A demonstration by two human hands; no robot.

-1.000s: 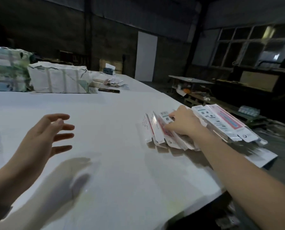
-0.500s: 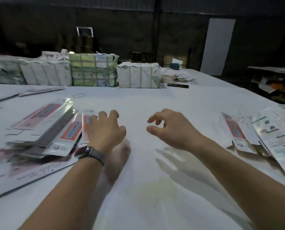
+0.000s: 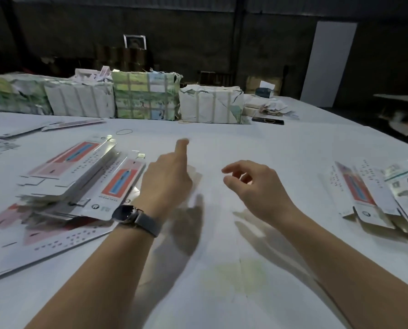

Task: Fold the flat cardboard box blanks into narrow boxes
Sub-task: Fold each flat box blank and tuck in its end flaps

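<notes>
Behind both hands, wrapped bundles [image 3: 146,98].

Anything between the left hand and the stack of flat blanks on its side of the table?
Nothing visible. The left hand hovers just right of the stack of flat blanks, index finger extended and holding nothing; only bare white table lies between them. The right hand is empty too, further right.

Flat printed box blanks [image 3: 79,176] lie heaped left; folded boxes [image 3: 374,193] lie right.
</notes>
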